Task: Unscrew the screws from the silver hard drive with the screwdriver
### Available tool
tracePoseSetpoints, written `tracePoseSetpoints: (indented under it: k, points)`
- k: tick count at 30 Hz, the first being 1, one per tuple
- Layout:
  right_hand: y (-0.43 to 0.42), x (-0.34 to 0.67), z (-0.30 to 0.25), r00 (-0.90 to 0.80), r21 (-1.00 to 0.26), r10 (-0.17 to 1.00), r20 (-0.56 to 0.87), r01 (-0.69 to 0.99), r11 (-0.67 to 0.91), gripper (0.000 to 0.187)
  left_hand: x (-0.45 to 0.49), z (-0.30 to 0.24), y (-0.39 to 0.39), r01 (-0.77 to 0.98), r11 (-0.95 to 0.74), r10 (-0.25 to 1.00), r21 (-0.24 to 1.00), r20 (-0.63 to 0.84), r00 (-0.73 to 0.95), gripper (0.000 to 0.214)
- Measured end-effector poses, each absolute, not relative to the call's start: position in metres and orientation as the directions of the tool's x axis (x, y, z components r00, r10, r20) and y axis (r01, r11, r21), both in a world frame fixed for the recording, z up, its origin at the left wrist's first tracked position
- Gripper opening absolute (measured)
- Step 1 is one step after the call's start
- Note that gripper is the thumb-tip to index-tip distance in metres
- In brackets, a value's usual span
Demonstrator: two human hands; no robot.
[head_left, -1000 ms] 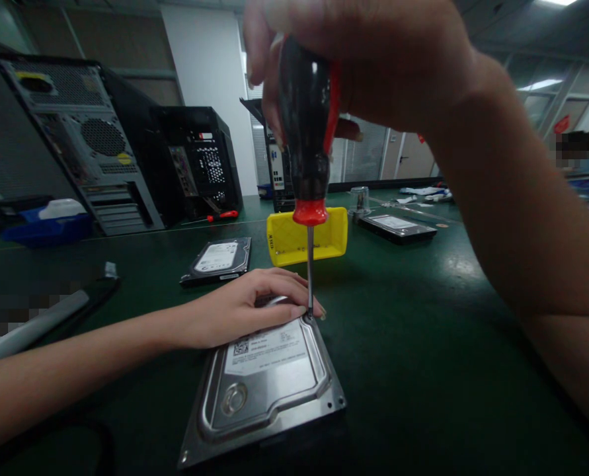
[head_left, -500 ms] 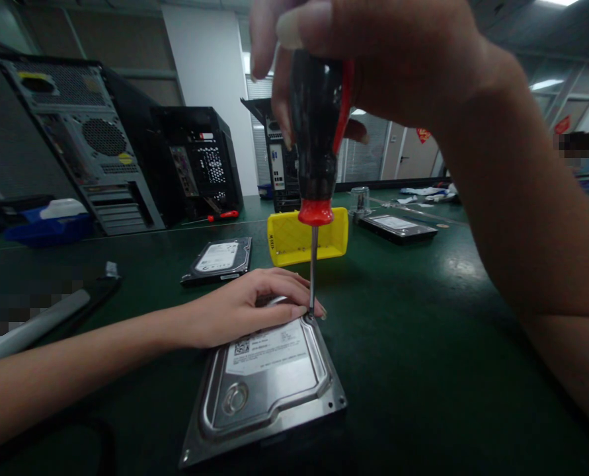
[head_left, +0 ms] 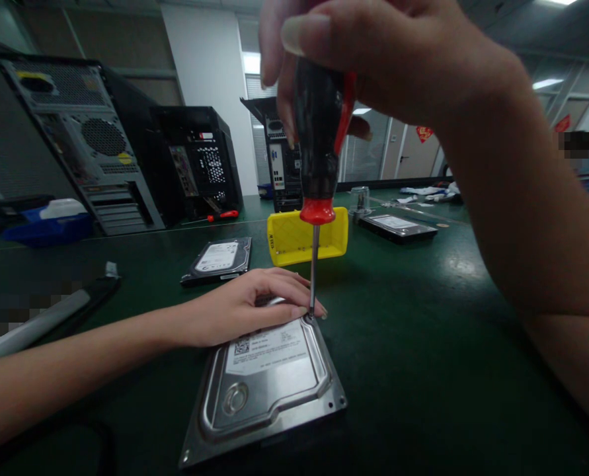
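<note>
Right hand [head_left: 373, 59] raised high, wrist bent down, fingers clamped on upright screwdriver [head_left: 318, 152], tip at far right corner of drive [head_left: 269, 390]. Left hand [head_left: 244, 307] flat, fingers together, pressing drive's far end onto green surface [head_left: 423, 344].

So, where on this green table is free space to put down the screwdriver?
Bare mat lies right of the hard drive, under the right hand gripping the screwdriver. A smaller patch sits between the second drive and the left hand. It is crowded around the yellow bin and computer cases.
</note>
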State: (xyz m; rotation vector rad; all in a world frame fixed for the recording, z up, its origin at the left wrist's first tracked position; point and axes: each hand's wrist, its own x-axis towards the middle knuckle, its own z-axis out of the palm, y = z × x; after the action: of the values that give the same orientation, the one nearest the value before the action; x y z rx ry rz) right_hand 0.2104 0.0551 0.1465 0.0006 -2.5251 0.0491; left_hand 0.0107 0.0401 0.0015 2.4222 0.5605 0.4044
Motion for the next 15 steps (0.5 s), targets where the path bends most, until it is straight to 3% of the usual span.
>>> tracePoseSetpoints:
  k: [15]
  points:
    - [0.0559,0.2130,0.1486,-0.819,-0.034,0.017,0.573,-0.003,0.999,0.041,0.0099,0.0032,0.0412,0.289,-0.708,0.477,0.645,0.134,0.869,0.024]
